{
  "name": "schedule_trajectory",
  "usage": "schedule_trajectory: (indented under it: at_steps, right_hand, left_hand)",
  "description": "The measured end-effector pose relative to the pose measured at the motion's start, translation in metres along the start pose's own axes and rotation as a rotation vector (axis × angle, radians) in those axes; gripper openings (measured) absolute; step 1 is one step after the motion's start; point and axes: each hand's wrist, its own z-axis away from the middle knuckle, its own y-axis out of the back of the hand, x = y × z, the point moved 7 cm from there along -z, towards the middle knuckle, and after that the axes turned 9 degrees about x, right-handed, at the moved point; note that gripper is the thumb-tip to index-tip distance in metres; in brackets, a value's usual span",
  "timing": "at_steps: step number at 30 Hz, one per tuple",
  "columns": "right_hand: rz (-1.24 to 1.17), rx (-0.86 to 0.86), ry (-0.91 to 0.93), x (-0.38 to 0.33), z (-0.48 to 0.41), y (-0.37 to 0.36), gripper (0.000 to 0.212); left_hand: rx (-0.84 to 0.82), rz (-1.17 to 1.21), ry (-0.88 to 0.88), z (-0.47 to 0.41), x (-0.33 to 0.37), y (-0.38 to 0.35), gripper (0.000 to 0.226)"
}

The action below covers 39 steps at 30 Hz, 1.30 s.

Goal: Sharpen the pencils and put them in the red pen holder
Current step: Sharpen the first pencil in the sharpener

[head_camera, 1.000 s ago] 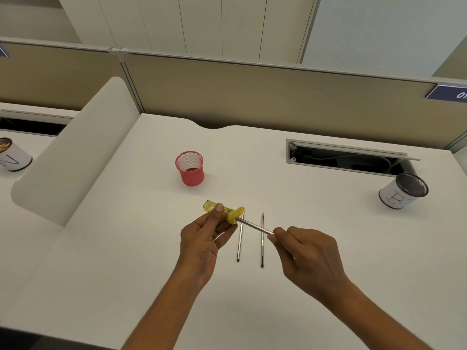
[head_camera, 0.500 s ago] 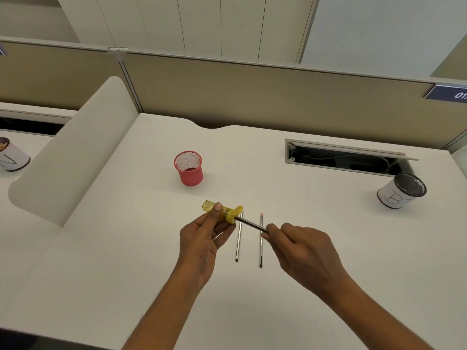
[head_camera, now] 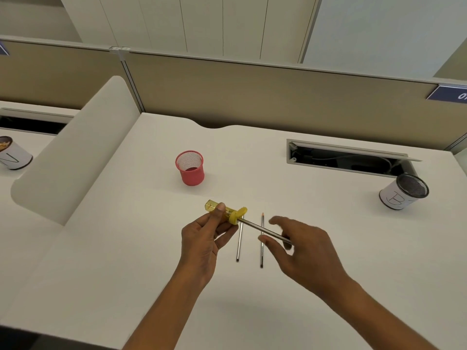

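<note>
My left hand [head_camera: 202, 241] grips a yellow pencil sharpener [head_camera: 222, 210] above the white desk. A dark pencil [head_camera: 252, 225] sticks out of it toward the right. My right hand [head_camera: 303, 251] is at the pencil's free end with thumb and fingers spread apart around it, not pinching. Two more pencils [head_camera: 239, 246] [head_camera: 262, 256] lie side by side on the desk below the sharpener. The red mesh pen holder [head_camera: 190, 173] stands upright farther back, with no pencils visible in it.
A white can marked B [head_camera: 401, 195] with a dark mesh rim stands at the right. An open cable slot [head_camera: 348, 160] lies behind it. A white curved divider [head_camera: 75, 152] bounds the desk on the left, with another can [head_camera: 12, 155] beyond.
My right hand has let go of its pinch on the pencil and spread its fingers. The left hand with the sharpener stays in place.
</note>
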Motion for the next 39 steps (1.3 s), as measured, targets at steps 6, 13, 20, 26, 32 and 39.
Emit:
schedule_trajectory:
  at_steps: [6,13,20,26,32,39]
  right_hand:
    - [0.449,0.157,0.475,-0.017,0.008,-0.001,0.018]
    - [-0.26,-0.101,-0.238,0.012,0.002,-0.015,0.039]
    - [-0.896,-0.551,-1.081,0.028,0.027,-0.038,0.032]
    - [-0.086,-0.027,0.048,-0.01,0.0,0.0,0.008]
    - [0.467,0.094,0.487,-0.023,0.009,-0.004,0.021]
    - [-0.168,-0.041,-0.076,-0.009,0.004,-0.01,0.034]
  left_hand:
    - [-0.003,0.013,0.019,-0.002,0.002,-0.001,0.031]
    - [-0.053,-0.021,-0.014,-0.001,0.008,0.0,0.033]
    - [-0.074,-0.036,-0.021,0.002,0.005,-0.003,0.032]
    - [-0.003,0.045,0.054,-0.002,0.002,-0.001,0.021]
    - [0.002,0.031,0.086,-0.006,0.008,-0.003,0.023]
    - [-0.039,0.014,0.091,-0.006,0.003,0.003,0.022]
